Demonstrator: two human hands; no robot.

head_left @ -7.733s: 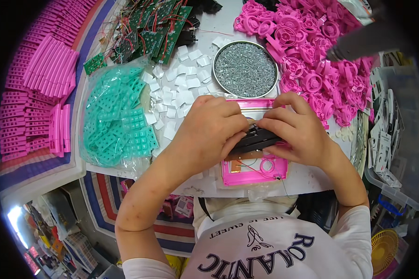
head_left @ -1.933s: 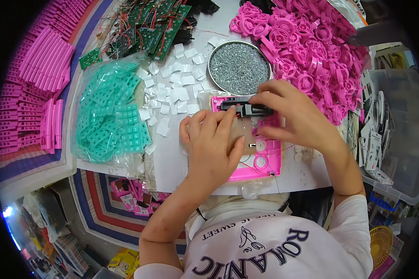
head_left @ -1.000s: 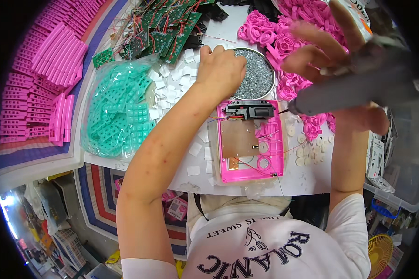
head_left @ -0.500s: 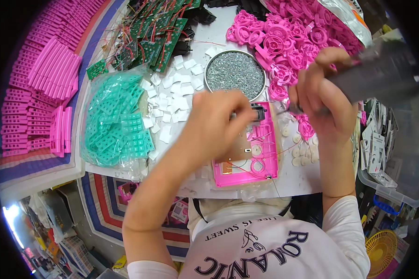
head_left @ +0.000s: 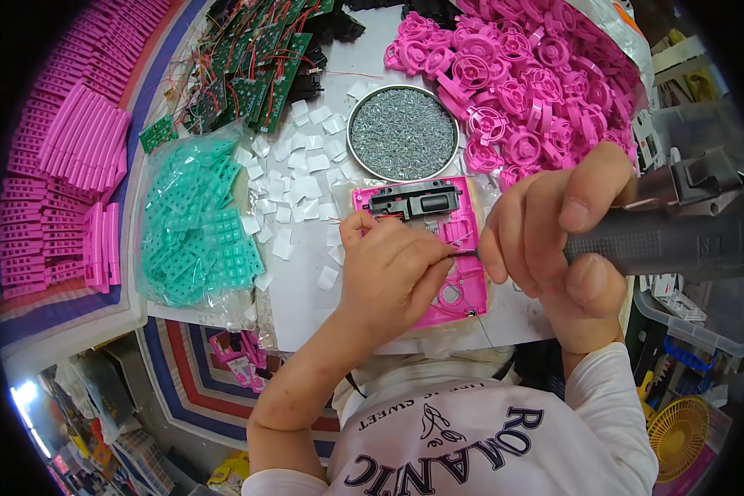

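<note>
A pink plastic housing (head_left: 463, 285) lies flat on the white table in front of me, with a black part (head_left: 415, 201) fitted across its far end. My left hand (head_left: 388, 273) rests on the housing, fingers pinched at the tip of a thin bit, apparently on a small screw too tiny to make out. My right hand (head_left: 558, 236) grips the grey handle of an electric screwdriver (head_left: 678, 227), whose bit points left onto the housing.
A round tin of small screws (head_left: 403, 132) stands behind the housing. Pink round parts (head_left: 521, 74) pile at the back right, green circuit boards (head_left: 248, 74) at the back left. A bag of teal grids (head_left: 194, 227), white pads (head_left: 293, 186) and stacked pink strips (head_left: 66, 174) lie left.
My left hand went to the screw tin and came back onto the housing. My right hand brought the screwdriver down from the right until its bit reached the housing.
</note>
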